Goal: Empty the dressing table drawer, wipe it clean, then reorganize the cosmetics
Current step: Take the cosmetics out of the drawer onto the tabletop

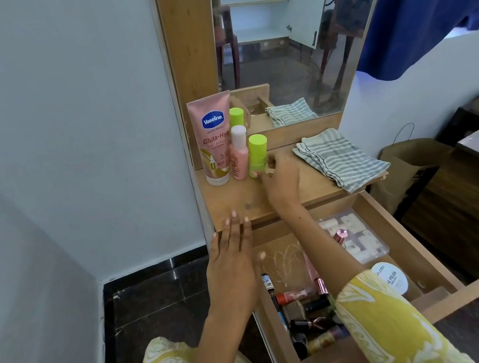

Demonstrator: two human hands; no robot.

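The right hand (281,178) is curled round the upright green bottle (257,155) near the worktop's (306,188) left rear corner; the open drawer (429,247) lies below, toward the person. The left hand (232,259) is laid flat on the front edge.

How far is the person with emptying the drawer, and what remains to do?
Early stage. Done: the Vaseline tube and a pink bottle stand on the tabletop. In hand: the right hand has its grip on the green bottle beside them; the left hand rests on the table edge. Left: the open drawer holds many small cosmetics, a clear box and a nail polish remover tub. The striped cloth lies folded; wiping and reorganizing remain.
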